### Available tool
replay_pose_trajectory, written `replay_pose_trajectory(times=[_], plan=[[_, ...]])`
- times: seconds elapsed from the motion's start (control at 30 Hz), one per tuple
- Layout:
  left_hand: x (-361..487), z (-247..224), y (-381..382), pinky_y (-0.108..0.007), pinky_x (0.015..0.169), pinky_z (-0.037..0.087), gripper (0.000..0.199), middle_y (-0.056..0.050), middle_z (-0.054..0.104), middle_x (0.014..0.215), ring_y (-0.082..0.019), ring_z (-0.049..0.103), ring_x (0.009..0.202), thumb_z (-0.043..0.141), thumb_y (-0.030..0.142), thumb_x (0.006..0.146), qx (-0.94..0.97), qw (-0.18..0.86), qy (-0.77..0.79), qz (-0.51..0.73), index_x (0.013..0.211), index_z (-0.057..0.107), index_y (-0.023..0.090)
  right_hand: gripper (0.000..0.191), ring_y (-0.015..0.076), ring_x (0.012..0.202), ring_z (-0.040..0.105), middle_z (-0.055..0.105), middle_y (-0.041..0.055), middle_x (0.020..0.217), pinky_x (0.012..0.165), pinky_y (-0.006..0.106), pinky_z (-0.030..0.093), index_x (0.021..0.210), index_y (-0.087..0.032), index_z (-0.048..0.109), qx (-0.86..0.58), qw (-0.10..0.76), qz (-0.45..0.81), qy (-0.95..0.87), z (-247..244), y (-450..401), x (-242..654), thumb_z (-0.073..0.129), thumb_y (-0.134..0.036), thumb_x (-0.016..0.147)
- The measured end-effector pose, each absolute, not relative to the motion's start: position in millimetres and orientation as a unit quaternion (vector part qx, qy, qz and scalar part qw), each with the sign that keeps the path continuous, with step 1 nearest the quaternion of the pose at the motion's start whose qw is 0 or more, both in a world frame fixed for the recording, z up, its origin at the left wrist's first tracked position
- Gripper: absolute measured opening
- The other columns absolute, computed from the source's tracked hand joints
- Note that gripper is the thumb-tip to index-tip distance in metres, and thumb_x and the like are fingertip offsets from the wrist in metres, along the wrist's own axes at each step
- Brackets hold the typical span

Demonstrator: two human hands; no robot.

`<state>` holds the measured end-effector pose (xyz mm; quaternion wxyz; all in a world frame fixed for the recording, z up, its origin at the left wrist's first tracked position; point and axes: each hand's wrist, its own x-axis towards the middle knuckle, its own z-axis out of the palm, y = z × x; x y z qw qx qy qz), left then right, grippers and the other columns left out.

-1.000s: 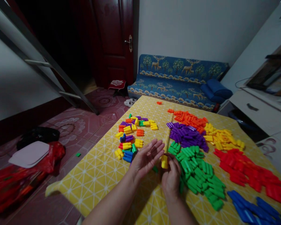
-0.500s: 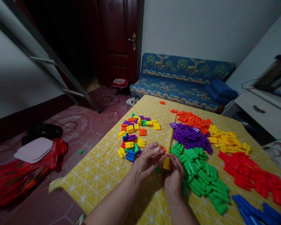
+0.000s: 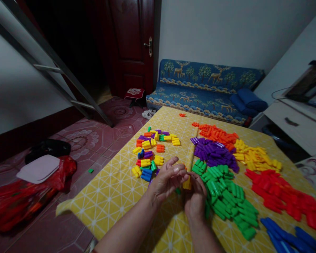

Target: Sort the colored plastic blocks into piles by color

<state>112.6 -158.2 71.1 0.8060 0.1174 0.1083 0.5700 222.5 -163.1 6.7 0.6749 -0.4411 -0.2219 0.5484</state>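
A yellow plastic building block (image 3: 186,183) with tube-shaped parts is between my two hands, above the yellow patterned tablecloth. My right hand (image 3: 196,196) grips it from the right, fingers curled round its side. My left hand (image 3: 167,178) closes its bent fingers at the block's upper end, and those fingers hide part of it. A bit of orange shows just behind the left fingertips; whether it joins the yellow block I cannot tell. Mixed-colour blocks (image 3: 146,162) lie beyond my left hand. Close beside my right hand spreads a heap of green blocks (image 3: 223,193).
Separate heaps of purple blocks (image 3: 213,153), orange blocks (image 3: 218,136), yellow blocks (image 3: 255,156), red blocks (image 3: 284,191) and blue blocks (image 3: 287,235) cover the table's right side. A blue sofa (image 3: 195,95) stands behind. On the floor lie a red bag (image 3: 52,179) and a green block (image 3: 90,170).
Both hands stay almost in place around the yellow block. The left fingers have shifted slightly, covering a little more of its top and of the orange bit.
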Motion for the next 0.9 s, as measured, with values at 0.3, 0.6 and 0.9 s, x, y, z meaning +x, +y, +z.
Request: replay_pose_trajectory(times=[0.3, 0.6, 0.9], plan=[[115, 60, -147, -0.018, 0.082, 0.055, 0.039, -0.008, 0.069, 0.101, -0.015, 0.069, 0.096, 0.078, 0.002, 0.067, 0.086, 0.757, 0.177, 0.623, 0.101, 0.061, 0.013, 0.021, 0.0176, 0.081, 0.059, 0.064, 0.0005, 0.085, 0.070, 0.028, 0.046, 0.082, -0.019, 0.067, -0.458, 0.682, 0.516, -0.242, 8, -163, 223, 0.070, -0.034, 0.069], [109, 55, -143, -0.007, 0.025, 0.013, 0.012, 0.007, 0.057, 0.062, 0.006, 0.021, 0.026, 0.067, 0.016, 0.085, 0.072, 0.765, 0.219, 0.602, 0.080, 0.057, 0.012, 0.021, 0.0186, 0.079, 0.059, 0.062, 0.0000, 0.081, 0.070, 0.030, 0.046, 0.084, -0.020, 0.063, -0.473, 0.662, 0.515, -0.271, 9, -164, 223, 0.067, -0.038, 0.072], [106, 60, -148, -0.014, 0.031, 0.006, 0.043, 0.012, 0.015, 0.043, -0.002, 0.003, 0.029, 0.039, 0.042, 0.100, 0.085, 0.810, 0.092, 0.573, 0.066, 0.043, 0.017, 0.022, 0.0163, 0.076, 0.059, 0.063, -0.0011, 0.080, 0.070, 0.028, 0.046, 0.085, -0.021, 0.065, -0.451, 0.662, 0.538, -0.263, 8, -165, 223, 0.071, -0.037, 0.072]])
